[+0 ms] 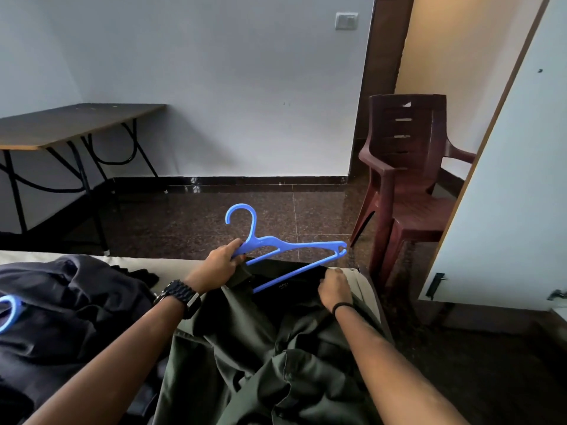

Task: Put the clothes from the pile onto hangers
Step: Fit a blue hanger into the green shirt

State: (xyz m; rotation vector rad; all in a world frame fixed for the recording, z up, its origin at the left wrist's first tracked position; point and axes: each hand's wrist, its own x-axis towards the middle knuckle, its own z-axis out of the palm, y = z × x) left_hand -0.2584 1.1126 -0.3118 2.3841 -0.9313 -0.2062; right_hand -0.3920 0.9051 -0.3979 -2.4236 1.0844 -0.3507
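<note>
At the far left a second blue plastic hanger hook [9, 312] pokes out of the pile of dark navy clothes [70, 305] heaped on the pale bed [27, 256], and behind it a brown folding table with black metal legs [73, 124] stands against the wall. Moving right, the left hand [219, 265], with a black link-strap watch [179, 297] on its wrist, has its fingers and thumb curled around the neck of the blue plastic clothes hanger [288, 250], just under the hook, holding it tilted so the far shoulder points toward the floor beyond the bed. Below it lies the olive green garment [264, 357], crumpled across the bed with its dark-lined opening facing the hanger; 1 end of the hanger's lower bar seems already tucked into that opening, though the dark fabric makes this hard to confirm. The right hand [334, 288] pinches the garment's edge beside the bar, fingers curled on the cloth. To do this step well, the right hand should lift and spread the opening while the left slides the near shoulder in, then level the hanger so both shoulders seat evenly. At the right stands a maroon plastic armchair [405, 173], and beyond it a white door [503, 185].
</note>
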